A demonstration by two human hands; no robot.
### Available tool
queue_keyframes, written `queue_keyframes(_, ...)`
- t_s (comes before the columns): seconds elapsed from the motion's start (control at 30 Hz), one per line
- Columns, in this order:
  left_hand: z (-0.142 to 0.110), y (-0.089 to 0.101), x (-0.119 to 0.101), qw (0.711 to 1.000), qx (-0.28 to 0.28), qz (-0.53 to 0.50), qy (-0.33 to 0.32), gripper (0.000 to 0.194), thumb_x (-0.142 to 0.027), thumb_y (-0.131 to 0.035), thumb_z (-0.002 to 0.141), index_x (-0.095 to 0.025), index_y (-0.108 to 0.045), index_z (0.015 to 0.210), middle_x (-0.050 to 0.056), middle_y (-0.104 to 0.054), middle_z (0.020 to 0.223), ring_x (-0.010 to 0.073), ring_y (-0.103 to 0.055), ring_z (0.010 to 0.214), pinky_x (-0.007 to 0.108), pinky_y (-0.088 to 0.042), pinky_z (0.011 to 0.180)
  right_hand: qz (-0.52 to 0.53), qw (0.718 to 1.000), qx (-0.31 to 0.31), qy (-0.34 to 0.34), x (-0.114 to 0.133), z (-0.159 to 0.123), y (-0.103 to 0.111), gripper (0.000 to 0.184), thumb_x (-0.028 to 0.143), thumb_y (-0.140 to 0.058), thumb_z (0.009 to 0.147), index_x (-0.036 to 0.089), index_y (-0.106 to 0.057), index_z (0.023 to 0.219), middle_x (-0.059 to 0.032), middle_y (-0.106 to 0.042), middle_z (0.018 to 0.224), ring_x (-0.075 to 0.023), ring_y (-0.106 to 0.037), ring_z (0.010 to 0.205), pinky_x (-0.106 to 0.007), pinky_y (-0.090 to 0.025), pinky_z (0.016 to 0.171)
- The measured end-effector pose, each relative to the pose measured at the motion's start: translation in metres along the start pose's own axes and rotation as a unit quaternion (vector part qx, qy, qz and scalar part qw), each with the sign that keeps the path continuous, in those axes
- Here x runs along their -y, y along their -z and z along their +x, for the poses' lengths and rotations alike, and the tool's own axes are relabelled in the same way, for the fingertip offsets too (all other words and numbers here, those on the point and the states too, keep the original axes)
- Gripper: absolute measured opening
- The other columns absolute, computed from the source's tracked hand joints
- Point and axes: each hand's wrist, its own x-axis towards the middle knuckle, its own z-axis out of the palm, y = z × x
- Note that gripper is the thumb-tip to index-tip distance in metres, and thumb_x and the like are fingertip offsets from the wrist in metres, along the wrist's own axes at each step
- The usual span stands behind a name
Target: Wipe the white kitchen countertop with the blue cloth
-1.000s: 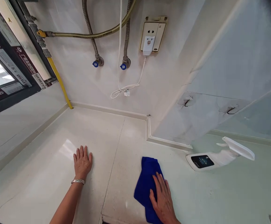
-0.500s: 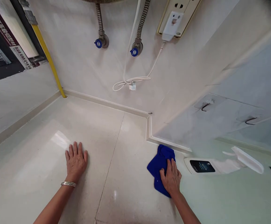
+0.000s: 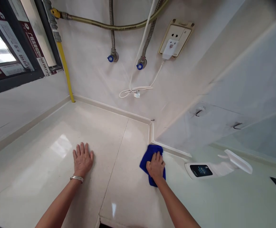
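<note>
My right hand (image 3: 155, 165) presses a bunched blue cloth (image 3: 145, 160) onto the pale stone counter (image 3: 57, 177), close to the inner corner of the backsplash (image 3: 151, 134). Its fingers curl over the cloth. My left hand (image 3: 82, 160) lies flat on the counter to the left, fingers stretched out and holding nothing. A silver bracelet (image 3: 76, 179) circles that wrist.
A white spray bottle (image 3: 217, 167) with a dark label lies on its side right of the cloth. On the wall are two blue-handled valves (image 3: 110, 58) with metal hoses, a socket (image 3: 175, 36) with a white plug and coiled cord (image 3: 134, 91), a yellow pipe (image 3: 65, 74), and two hooks (image 3: 198, 112). A window (image 3: 0, 53) is at left.
My right hand has slid the blue cloth away from me and then leftwards into the backsplash corner. My left hand has stayed flat in place.
</note>
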Motion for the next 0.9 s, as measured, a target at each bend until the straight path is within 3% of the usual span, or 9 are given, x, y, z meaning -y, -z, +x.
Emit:
queue_keyframes(0.17, 0.001, 0.004, 0.0, 1.0, -0.001, -0.002, 0.003, 0.064, -0.04, -0.027, 0.096, -0.005, -0.041, 0.147, 0.023, -0.034, 0.159, 0.0399, -0.022, 0.151, 0.061, -0.019, 0.123, 0.093, 0.975, 0.033, 0.2, 0.047, -0.047, 0.011, 0.079, 0.019, -0.048, 0.077, 0.003, -0.032, 0.153, -0.018, -0.019, 0.165, -0.0341, -0.019, 0.152, -0.055, -0.02, 0.121)
queue_keyframes(0.23, 0.001, 0.005, 0.001, 1.0, -0.002, -0.003, 0.005, 0.064, -0.04, -0.028, 0.095, -0.005, -0.042, 0.147, 0.022, -0.035, 0.159, 0.0393, -0.024, 0.15, 0.061, -0.021, 0.123, 0.124, 0.953, 0.044, 0.271, 0.051, -0.067, 0.015, 0.083, 0.017, -0.05, 0.074, 0.006, -0.031, 0.154, -0.0141, -0.015, 0.167, -0.0324, -0.012, 0.154, -0.055, -0.017, 0.124)
queue_keyframes(0.33, 0.002, 0.007, 0.001, 1.0, -0.002, -0.007, 0.008, 0.064, -0.04, -0.028, 0.094, -0.006, -0.042, 0.147, 0.022, -0.035, 0.159, 0.038, -0.025, 0.15, 0.06, -0.022, 0.122, 0.155, 0.918, 0.058, 0.361, 0.038, -0.098, 0.022, 0.088, 0.015, -0.05, 0.071, 0.012, -0.028, 0.157, -0.01, -0.011, 0.168, -0.0304, -0.008, 0.155, -0.056, -0.016, 0.125)
queue_keyframes(0.43, 0.002, 0.009, 0.001, 1.0, 0.0, -0.012, 0.004, 0.065, -0.04, -0.027, 0.094, -0.006, -0.042, 0.147, 0.022, -0.035, 0.159, 0.0382, -0.024, 0.151, 0.06, -0.021, 0.122, 0.167, 0.896, 0.071, 0.405, 0.01, -0.124, 0.029, 0.094, 0.011, -0.048, 0.066, 0.015, -0.027, 0.157, -0.0085, -0.012, 0.168, -0.0285, -0.009, 0.155, -0.057, -0.018, 0.126)
queue_keyframes(0.53, 0.002, 0.011, 0.001, 1.0, 0.006, -0.016, -0.002, 0.067, -0.041, -0.024, 0.094, -0.005, -0.039, 0.148, 0.024, -0.034, 0.159, 0.0396, -0.024, 0.15, 0.06, -0.02, 0.122, 0.17, 0.896, 0.079, 0.403, -0.027, -0.143, 0.033, 0.095, 0.009, -0.045, 0.063, 0.015, -0.029, 0.156, -0.0082, -0.017, 0.167, -0.0268, -0.012, 0.155, -0.057, -0.022, 0.125)
queue_keyframes(0.73, 0.005, 0.009, 0.0, 1.0, 0.013, -0.011, -0.008, 0.067, -0.041, -0.02, 0.095, -0.004, -0.039, 0.148, 0.024, -0.033, 0.159, 0.0409, -0.022, 0.15, 0.061, -0.019, 0.122, 0.16, 0.929, 0.037, 0.331, -0.131, -0.175, 0.018, 0.081, 0.006, -0.039, 0.072, 0.017, -0.038, 0.153, -0.0101, -0.03, 0.163, -0.0258, -0.024, 0.152, -0.058, -0.032, 0.121)
queue_keyframes(0.9, 0.004, 0.006, 0.0, 1.0, 0.01, -0.009, -0.009, 0.068, -0.042, -0.018, 0.095, -0.003, -0.039, 0.148, 0.025, -0.033, 0.159, 0.0422, -0.023, 0.15, 0.061, -0.019, 0.122, 0.15, 0.957, -0.025, 0.247, -0.206, -0.176, -0.002, 0.08, 0.01, -0.038, 0.08, 0.022, -0.025, 0.158, -0.0109, -0.033, 0.162, -0.0266, -0.031, 0.149, -0.057, -0.037, 0.118)
